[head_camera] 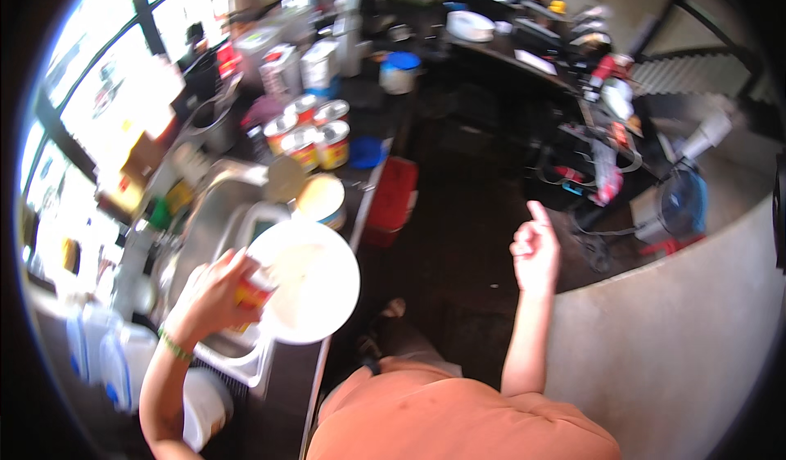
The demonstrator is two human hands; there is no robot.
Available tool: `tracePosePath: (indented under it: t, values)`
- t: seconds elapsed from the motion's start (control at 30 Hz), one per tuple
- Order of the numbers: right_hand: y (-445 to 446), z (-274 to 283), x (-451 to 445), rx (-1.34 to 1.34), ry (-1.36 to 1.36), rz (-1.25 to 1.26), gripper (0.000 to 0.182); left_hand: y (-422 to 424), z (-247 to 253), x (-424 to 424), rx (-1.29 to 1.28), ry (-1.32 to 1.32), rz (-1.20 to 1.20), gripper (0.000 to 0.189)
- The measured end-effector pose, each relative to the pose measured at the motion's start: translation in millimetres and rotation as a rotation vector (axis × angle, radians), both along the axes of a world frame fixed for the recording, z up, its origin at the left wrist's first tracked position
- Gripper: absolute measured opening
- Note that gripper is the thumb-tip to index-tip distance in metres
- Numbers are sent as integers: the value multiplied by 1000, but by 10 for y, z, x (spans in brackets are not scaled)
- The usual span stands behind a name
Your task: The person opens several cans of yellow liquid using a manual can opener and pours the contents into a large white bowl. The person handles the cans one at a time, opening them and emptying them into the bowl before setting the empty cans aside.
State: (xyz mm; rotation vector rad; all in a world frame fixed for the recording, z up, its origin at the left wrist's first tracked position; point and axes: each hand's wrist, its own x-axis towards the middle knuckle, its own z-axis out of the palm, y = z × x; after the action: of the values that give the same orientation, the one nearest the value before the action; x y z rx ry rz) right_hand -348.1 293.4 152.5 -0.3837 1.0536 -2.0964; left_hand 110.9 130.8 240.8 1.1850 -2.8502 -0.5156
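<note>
My left hand point(209, 300) grips a small can point(253, 293) with a red and yellow label, tilted over a round white bowl or basin point(307, 282). The pale contents of the bowl are blurred and cannot be told. Behind it the bowl partly covers a stainless steel sink point(212, 199). A tin with a pale round top point(320, 197) stands just beyond the rim. My right hand point(535, 248) is raised over the floor, apart from everything, its index finger extended and other fingers curled, with nothing seen in it.
Several red and yellow cans point(310, 134) stand on the counter behind the sink. A blue-lidded tub point(399, 73) is farther back. Below the counter edge sits a red container point(390, 199). A fan point(681, 199) stands at right beside a curved wall point(663, 349). Plastic jugs point(126, 362) are at left.
</note>
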Motion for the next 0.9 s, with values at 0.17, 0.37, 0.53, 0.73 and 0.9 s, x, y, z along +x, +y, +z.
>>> tracePosePath:
  t: [0.17, 0.37, 0.53, 0.73, 0.9]
  values:
    - [34, -101, -48, 3, 1, 66, 48, 95, 107, 81, 4, -5, 20, 56]
    - [10, -62, -6, -16, 29, 33, 53, 71, 102, 108, -12, -64, 12, 63]
    - [30, -89, -16, -11, 49, 42, 53, 66, 130, 66, -14, -120, 3, 64]
    - [54, -92, 4, 11, 43, 22, 52, 26, 92, 49, -38, -125, -28, 62]
    - [103, -124, -41, -1, 46, 8, 51, -20, 50, 25, -18, -162, -53, 62]
